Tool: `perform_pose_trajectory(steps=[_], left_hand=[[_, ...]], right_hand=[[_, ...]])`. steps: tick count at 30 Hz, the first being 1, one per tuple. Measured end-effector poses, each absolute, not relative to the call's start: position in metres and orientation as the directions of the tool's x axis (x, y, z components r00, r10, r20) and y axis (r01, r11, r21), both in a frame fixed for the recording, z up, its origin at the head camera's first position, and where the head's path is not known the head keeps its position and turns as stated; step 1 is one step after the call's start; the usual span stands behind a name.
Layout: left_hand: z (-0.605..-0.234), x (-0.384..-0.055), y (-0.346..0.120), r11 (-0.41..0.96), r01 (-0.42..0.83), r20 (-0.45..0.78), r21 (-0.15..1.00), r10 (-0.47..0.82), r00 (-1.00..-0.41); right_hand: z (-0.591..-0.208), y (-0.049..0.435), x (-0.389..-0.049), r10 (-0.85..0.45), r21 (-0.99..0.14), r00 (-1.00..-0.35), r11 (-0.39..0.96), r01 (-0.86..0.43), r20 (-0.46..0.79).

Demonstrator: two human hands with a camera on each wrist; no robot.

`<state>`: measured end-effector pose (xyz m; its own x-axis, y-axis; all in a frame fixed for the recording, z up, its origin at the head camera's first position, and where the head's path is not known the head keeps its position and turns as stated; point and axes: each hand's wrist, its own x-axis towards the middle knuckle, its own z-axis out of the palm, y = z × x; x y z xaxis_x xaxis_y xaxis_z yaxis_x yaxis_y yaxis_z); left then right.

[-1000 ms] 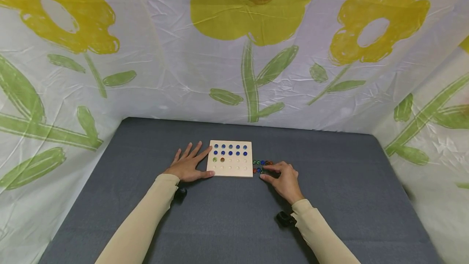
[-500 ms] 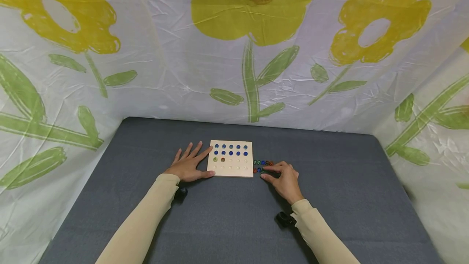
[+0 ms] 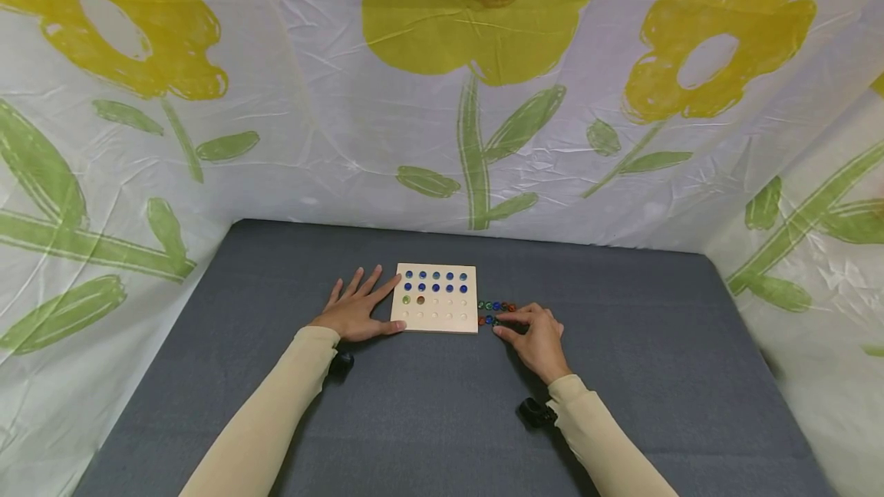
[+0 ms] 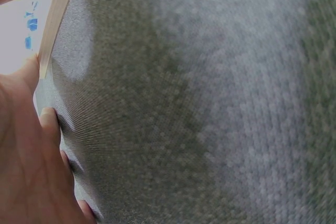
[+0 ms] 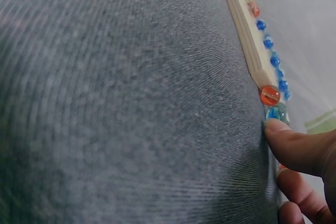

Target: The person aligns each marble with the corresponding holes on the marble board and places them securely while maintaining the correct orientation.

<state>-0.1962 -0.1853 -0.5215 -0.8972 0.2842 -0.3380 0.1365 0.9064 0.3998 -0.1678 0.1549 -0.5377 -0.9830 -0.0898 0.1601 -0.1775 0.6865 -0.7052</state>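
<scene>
A pale wooden board [image 3: 435, 324] with rows of round hollows lies flat on the table. Blue marbles [image 3: 436, 287] fill its two far rows. A green marble [image 3: 406, 300] and a brownish-red marble [image 3: 420, 300] sit at the left of the third row. My left hand [image 3: 355, 318] lies spread at the board's left side, thumb and index finger touching its edge. Right of the board, my right hand [image 3: 535, 336] pinches a dark marble [image 3: 496, 321] between thumb and index finger, at the end of a short row. A red marble [image 5: 270, 95] lies by the board's corner.
Beyond that short row, a second row of loose marbles [image 3: 496, 306] runs right from the board, in green, blue and red. Dark grey cloth [image 3: 414, 420] covers the table. Behind it hangs a white curtain [image 3: 311, 136] with yellow flowers.
The right fingertips have shifted very slightly to the right along the near row. The left hand and the board stay as they were.
</scene>
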Motion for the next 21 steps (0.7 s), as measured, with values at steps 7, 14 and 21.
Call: perform_pose_trajectory(steps=[7,14,21], left_hand=[[-0.533,-0.2,-0.189,0.909,0.128,-0.35,0.397,0.279,-0.894],[-0.534,-0.201,-0.19,0.898,0.128,-0.344,0.421,0.288,-0.894],[-0.534,-0.2,-0.189,0.898,0.137,-0.33,0.419,0.291,-0.898]], right_hand=[[-0.534,0.155,-0.167,-0.086,-0.72,-0.985,0.674,-0.167,0.149],[-0.529,0.155,-0.164,-0.102,-0.722,-0.979,0.663,-0.2,0.177],[-0.519,0.151,-0.162,-0.125,-0.714,-0.973,0.662,-0.228,0.195]])
